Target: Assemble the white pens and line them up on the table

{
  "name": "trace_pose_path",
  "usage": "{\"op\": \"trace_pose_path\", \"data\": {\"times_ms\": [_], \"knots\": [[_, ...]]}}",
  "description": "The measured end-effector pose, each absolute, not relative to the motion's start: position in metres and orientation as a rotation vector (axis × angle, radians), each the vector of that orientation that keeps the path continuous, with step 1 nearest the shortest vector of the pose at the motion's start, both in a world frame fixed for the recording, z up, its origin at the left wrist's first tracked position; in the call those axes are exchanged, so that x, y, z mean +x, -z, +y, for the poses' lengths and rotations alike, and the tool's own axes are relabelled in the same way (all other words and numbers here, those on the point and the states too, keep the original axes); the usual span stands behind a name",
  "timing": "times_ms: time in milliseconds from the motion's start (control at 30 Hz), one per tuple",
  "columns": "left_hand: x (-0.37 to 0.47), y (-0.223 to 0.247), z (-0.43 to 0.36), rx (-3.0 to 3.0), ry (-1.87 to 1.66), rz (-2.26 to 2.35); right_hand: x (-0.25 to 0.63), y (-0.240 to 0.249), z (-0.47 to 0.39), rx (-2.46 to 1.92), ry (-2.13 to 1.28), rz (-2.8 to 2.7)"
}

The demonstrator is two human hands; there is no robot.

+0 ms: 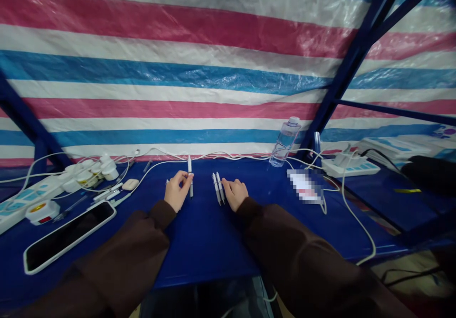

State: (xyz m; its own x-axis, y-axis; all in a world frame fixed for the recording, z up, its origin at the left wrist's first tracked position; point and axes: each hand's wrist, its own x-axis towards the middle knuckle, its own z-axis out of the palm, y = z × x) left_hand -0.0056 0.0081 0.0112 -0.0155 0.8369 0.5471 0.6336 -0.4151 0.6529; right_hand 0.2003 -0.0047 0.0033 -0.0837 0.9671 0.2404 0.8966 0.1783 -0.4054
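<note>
Between the thumb and fingers of my left hand (177, 190) is a white and grey pen (190, 166), its dark tip pointing toward me. A small piece of another pale object peeks out at the left of that hand; most of it is hidden. Two similar pens (218, 189) lie side by side on the blue tabletop (206, 247), tips toward me. My right hand (235, 193) rests on the table just right of them, fingers loosely bent and apart, with a fingertip at the right-hand pen.
At left lie a phone (69, 237), an earbud case (130, 184), a power strip (32, 197) with chargers, and loose pens. A clear bottle (285, 142) stands at the back right, near another power strip (351, 166). White cables (245, 156) run along the back.
</note>
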Motion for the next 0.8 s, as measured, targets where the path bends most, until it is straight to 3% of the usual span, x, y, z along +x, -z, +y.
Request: {"op": "trace_pose_path", "data": {"times_ms": [167, 600, 800], "knots": [[-0.003, -0.012, 0.005, 1.916, -1.536, 1.465, 0.201, 0.002, -0.002, -1.706, -0.159, -1.965], [-0.002, -0.015, 0.000, 2.299, -1.390, 1.128, 0.200, -0.007, -0.011, -1.245, 0.103, -2.127], [-0.001, -0.015, 0.000, 2.312, -1.410, 1.060, 0.198, -0.008, -0.010, -1.158, 0.067, -2.279]]}}
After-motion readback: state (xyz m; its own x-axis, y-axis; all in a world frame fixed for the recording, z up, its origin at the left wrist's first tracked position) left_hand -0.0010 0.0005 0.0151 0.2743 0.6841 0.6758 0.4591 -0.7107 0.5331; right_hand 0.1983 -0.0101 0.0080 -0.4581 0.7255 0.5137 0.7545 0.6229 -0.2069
